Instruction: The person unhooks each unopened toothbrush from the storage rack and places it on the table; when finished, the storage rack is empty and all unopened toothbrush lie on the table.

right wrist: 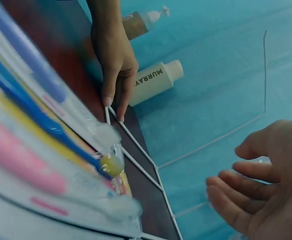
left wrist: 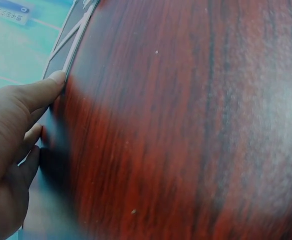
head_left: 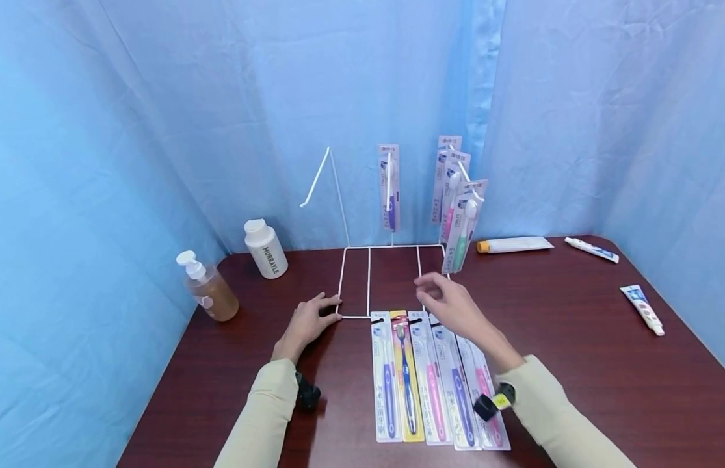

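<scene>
My left hand [head_left: 305, 325] rests at the front left corner of a white wire display rack [head_left: 369, 279], thumb and fingertips touching the base wire. In the left wrist view, the thumb [left wrist: 56, 80] lies on the wire. Above the front of the base hovers my right hand [head_left: 450, 302], empty, its fingers loosely bent. Beneath it, several packaged toothbrushes lie in a row, among them a blue one on a yellow card [head_left: 408, 383] and a pink one [head_left: 435, 396]. One purple toothbrush pack [head_left: 389, 188] hangs on the middle hook; three packs, including a green one [head_left: 463, 234], hang on the right hook.
The left hook [head_left: 316, 175] carries nothing. A white bottle [head_left: 266, 250] and an amber pump bottle [head_left: 212, 292] stand at the left. Toward the right lie an orange-capped tube [head_left: 514, 244] and two small toothpaste tubes [head_left: 592, 249]. Blue curtains [head_left: 222, 97] enclose the table.
</scene>
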Available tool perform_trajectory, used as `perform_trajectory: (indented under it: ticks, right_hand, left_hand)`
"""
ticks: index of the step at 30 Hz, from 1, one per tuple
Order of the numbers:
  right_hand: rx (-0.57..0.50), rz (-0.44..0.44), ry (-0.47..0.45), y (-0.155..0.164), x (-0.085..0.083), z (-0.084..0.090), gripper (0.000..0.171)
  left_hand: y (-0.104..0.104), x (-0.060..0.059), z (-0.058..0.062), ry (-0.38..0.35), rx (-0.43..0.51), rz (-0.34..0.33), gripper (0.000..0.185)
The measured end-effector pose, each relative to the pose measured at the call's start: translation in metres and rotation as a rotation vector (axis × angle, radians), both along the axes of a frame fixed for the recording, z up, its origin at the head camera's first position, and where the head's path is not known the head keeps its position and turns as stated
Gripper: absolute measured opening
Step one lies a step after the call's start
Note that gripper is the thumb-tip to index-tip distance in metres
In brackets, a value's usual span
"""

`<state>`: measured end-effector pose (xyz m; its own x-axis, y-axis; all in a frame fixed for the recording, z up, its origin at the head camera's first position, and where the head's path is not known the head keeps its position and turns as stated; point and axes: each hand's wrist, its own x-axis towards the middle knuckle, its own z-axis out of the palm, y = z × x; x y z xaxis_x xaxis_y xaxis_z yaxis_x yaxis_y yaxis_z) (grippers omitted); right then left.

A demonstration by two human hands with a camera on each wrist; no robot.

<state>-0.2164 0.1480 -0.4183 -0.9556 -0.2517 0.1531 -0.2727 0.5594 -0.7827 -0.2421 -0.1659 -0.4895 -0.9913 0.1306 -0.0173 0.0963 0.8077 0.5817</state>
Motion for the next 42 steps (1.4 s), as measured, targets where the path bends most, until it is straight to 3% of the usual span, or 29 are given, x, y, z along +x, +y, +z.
perform_trajectory:
  ticks: [6,11,14,22,29,35,42]
  right_hand:
    - [-0.135,-0.001,0.067,-0.028,-0.045,0.015,0.030]
    - [-0.247,-0.097,0.134,-0.054,-0.078,0.025,0.033]
    - [-0.259,-0.145,0.162,-0.065,-0.095,0.029,0.037]
    - [-0.327,-0.230,0.121,-0.070,-0.134,0.038,0.052]
    - [-0.368,-0.278,0.088,-0.068,-0.157,0.046,0.051]
    - [-0.375,-0.313,0.069,-0.069,-0.166,0.047,0.045]
    - [-0.326,-0.386,0.182,-0.069,-0.164,0.045,0.027]
  left_hand:
    - [-0.003,-0.002,0.003,-0.008,-0.010,0.009,0.046]
    - [-0.006,0.000,0.004,-0.024,-0.003,0.029,0.046]
    - [-0.008,0.002,0.004,-0.033,0.003,0.040,0.046]
    - [-0.006,0.004,-0.001,-0.025,0.005,0.034,0.045]
    - [-0.002,0.003,-0.001,0.000,-0.007,0.019,0.044]
    - [0.002,0.002,-0.001,-0.001,-0.007,0.003,0.045]
    - [0.004,0.002,-0.002,0.002,-0.001,0.000,0.044]
